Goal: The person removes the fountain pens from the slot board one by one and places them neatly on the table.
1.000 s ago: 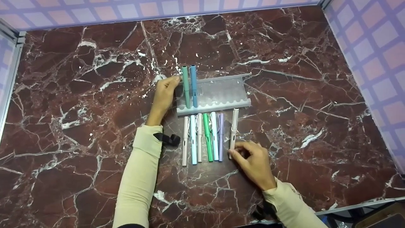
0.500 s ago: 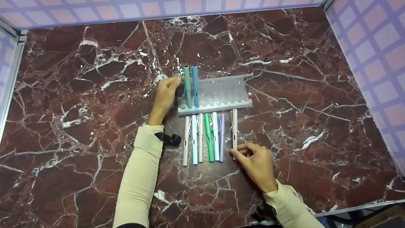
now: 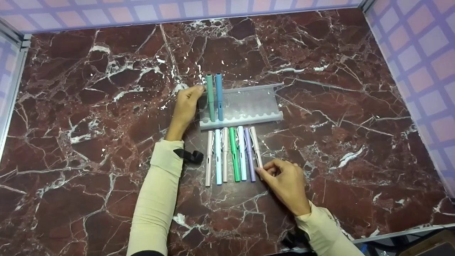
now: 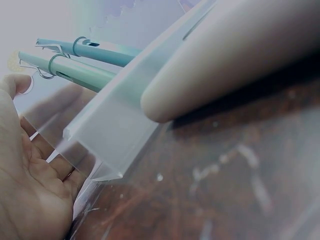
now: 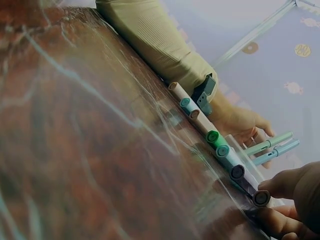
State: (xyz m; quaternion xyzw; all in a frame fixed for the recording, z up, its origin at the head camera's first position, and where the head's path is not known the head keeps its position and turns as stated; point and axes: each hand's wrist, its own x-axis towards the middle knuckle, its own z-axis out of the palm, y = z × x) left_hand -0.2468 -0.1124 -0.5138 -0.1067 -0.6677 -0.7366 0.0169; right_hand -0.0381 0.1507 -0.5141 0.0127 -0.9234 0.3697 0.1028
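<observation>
Near the middle of the head view we see the right hand [image 3: 288,185] pinching the lower end of a pale beige pen [image 3: 256,147] between the thumb and the curled fingers. This pen lies on the marble table [image 3: 89,106] and it is tilted: its upper end leans to the left and touches, or nearly touches, the lilac pen [image 3: 249,153], which is the last one of a row. From left to right, the row has a beige pen [image 3: 209,158], a light blue pen [image 3: 218,156], another beige pen [image 3: 225,154], a green pen [image 3: 233,153], a pale blue pen [image 3: 242,153] and then the lilac one. They lie side by side just below the clear plastic pen holder [image 3: 249,103]. In the right wrist view we see the round ends of these pens in one line, and the fingers [image 5: 292,185] closed on the end of the pale beige pen [image 5: 262,198].

The left hand [image 3: 186,105] rests against the left end of the holder with relaxed, nearly straight fingers; it grips nothing. Two pens lean in the left slots of the holder, a teal-green pen [image 3: 210,97] and a blue pen [image 3: 219,96]. In the left wrist view the open palm [image 4: 30,185] is beside the frosted edge of the holder [image 4: 115,130], and both pens show in the upper left of the frame.
</observation>
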